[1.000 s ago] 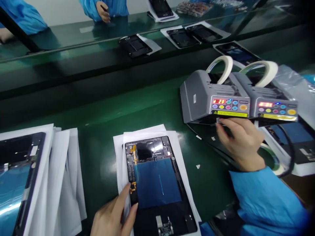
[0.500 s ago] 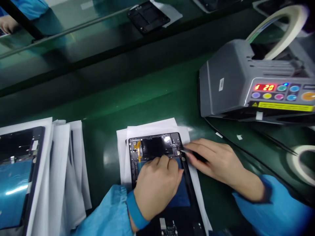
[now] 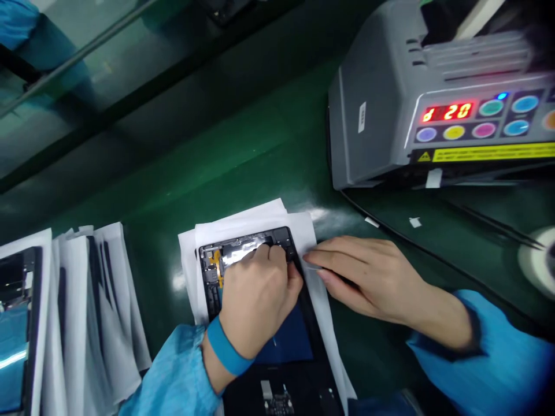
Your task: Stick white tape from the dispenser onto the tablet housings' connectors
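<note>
A black tablet-like device [image 3: 286, 375] with exposed inner parts lies tilted on white sheets [image 3: 255, 216]. Over its upper half is my left hand [image 3: 260, 294], knuckles up and fingers curled down onto the top right part. What those fingers hold, if anything, is hidden beneath them. My right hand [image 3: 368, 277] rests just right of the device's edge, its thumb and forefinger closed on a thin, clear or greyish piece [image 3: 311, 266]. An orange flex cable [image 3: 218, 267] shows at the device's upper left.
A grey machine [image 3: 373, 110] with a red display stands at upper right, its black cable [image 3: 416, 248] running past my right hand. Tweezers [image 3: 498, 222] and a white tape roll [image 3: 540, 263] lie at right. Another device [image 3: 37, 323] and stacked white sheets [image 3: 73, 312] are at left.
The view has shifted, moving the scene mostly left. My left hand has moved up the device towards its top right. My right hand has come slightly away from the device's edge.
</note>
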Demonstrator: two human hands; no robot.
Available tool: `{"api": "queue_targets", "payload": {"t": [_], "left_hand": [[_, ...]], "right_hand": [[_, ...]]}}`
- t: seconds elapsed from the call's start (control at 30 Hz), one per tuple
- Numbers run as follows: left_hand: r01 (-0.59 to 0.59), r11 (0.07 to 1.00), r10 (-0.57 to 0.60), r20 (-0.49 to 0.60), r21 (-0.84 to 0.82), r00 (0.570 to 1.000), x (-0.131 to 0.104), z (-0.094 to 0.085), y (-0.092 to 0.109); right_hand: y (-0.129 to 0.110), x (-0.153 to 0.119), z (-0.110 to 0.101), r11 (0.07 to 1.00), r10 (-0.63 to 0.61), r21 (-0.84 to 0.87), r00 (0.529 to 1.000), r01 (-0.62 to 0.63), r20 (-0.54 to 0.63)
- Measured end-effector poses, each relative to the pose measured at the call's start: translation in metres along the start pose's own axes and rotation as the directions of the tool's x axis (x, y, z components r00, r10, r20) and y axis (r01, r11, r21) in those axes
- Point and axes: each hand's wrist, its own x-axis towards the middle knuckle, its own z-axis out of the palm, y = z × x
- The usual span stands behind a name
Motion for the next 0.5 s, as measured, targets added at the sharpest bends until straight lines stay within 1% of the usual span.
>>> {"api": "queue_targets", "payload": {"t": [0.1,0.2,0.33,0.5], "left_hand": [[0.028,1.0,-0.028,0.013,0.009,1.0,-0.002,-0.003,-0.005],[0.014,1.0,-0.014,-0.006,0.001,1.0,-0.007,-0.004,-0.011],[-0.079,0.997,0.077,-0.072,-0.026,0.994,-0.013,0.001,-0.014],[-0.223,0.974,0.212,-0.175,-0.042,0.961,-0.017,0.009,-0.016]], "right_hand": [[-0.001,-0.001,-0.002,1.0,-0.009,-0.007,1.0,0.009,-0.013],[-0.001,-0.002,0.001,1.0,-0.026,-0.014,1.0,0.026,-0.012],[-0.002,-0.001,0.009,0.999,-0.02,-0.03,0.999,0.02,0.026],[-0.001,0.001,0.013,0.998,-0.012,-0.063,0.998,0.016,0.064]]}}
